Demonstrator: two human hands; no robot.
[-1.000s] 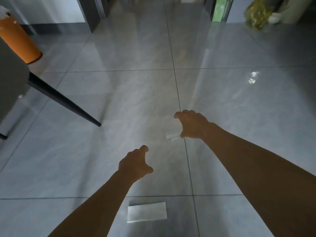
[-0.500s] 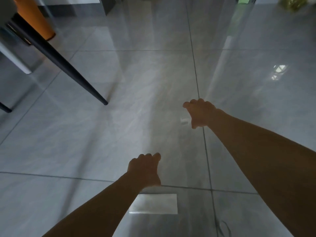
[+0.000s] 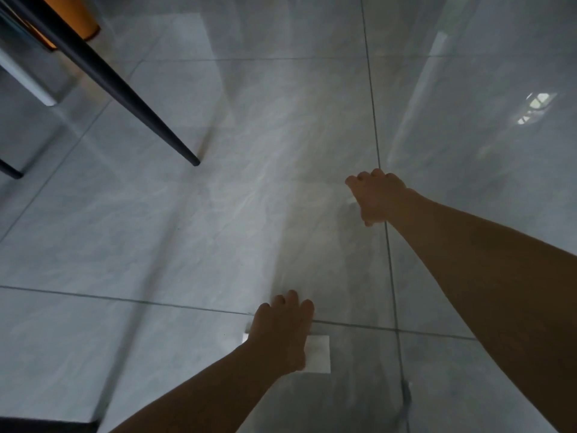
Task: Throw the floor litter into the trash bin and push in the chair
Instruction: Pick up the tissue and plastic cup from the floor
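Observation:
A flat white paper (image 3: pixel 319 354) lies on the grey tiled floor, low in the middle of the view. My left hand (image 3: pixel 282 331) is spread over the paper's left part, fingers pointing forward and slightly apart, covering most of it. Further ahead and to the right, my right hand (image 3: pixel 376 195) is curled down over a small pale scrap (image 3: pixel 351 202), of which only a faint edge shows at the thumb side. Whether the fingers grip the scrap is hidden. A chair's slanted black leg (image 3: pixel 125 89) stands at the upper left, with the orange trash bin (image 3: pixel 86 18) behind it.
A second black chair foot (image 3: pixel 12 173) touches the floor at the far left. A pale grey bar (image 3: pixel 28 84) runs beside the chair leg. A dark edge (image 3: pixel 46 425) fills the bottom left corner. Glossy tiles (image 3: pixel 468 135) stretch to the right.
The view has tilted down and closer to the floor. My left hand has dropped from above the white paper onto it. My right hand stays curled over the small scrap, now hiding it more.

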